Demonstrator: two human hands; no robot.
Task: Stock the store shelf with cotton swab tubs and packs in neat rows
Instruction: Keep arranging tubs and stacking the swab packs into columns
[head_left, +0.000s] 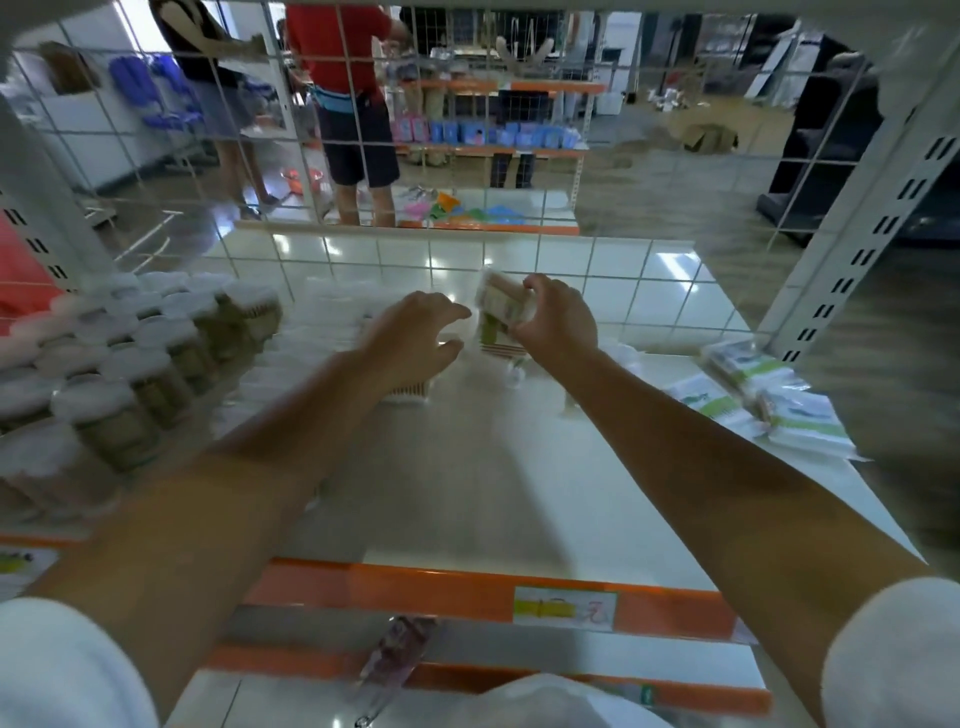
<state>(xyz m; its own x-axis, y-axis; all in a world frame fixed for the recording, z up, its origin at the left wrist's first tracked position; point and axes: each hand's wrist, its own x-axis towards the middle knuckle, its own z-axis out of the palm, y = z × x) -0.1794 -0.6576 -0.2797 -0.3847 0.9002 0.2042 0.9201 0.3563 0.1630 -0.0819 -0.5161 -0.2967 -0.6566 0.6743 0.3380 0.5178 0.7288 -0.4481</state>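
A: Head view, only cam. Right hand (558, 317) is up over the back-middle of the white shelf board w/ orange front strip (467, 519). Fingers curled round a small clear-wrapped pack of cotton swabs, green and tan label (496, 312), thumb side toward cam. Pack looks held clear of the board, but blurred, so can't say for sure.

B: Left?

A: Left hand (415, 338) just beside the pack, fingers spread and loosely bent, grasping nothing I can see. It hovers over a low clear box of wooden-stick swabs (410, 392) standing on the shelf. Touching it or not: can't tell.

B: Rest of stock?

A: Rows of clear round swab tubs w/ white lids (130, 374) packed tight at left. Flat green-and-white bagged packs (769, 405) lying loose at right, overlapping, not in rows yet. White wire grid back panel (467, 156) behind; people in the aisle beyond it.

B: Handling?

A: Judgement only: pack is light, film wrap slick, contents stiff but the wrap gives under squeeze. Best taken across the two long sides, as now, not by a film corner. Tubs likely rigid, light, tippy when crowded: take by the body, below the lid. Bagged ones floppy, will slide; lay flat, square the edges w/ both hands.

B: Stage?

A: Mid-task, I'd say. Middle of shelf largely unfilled.
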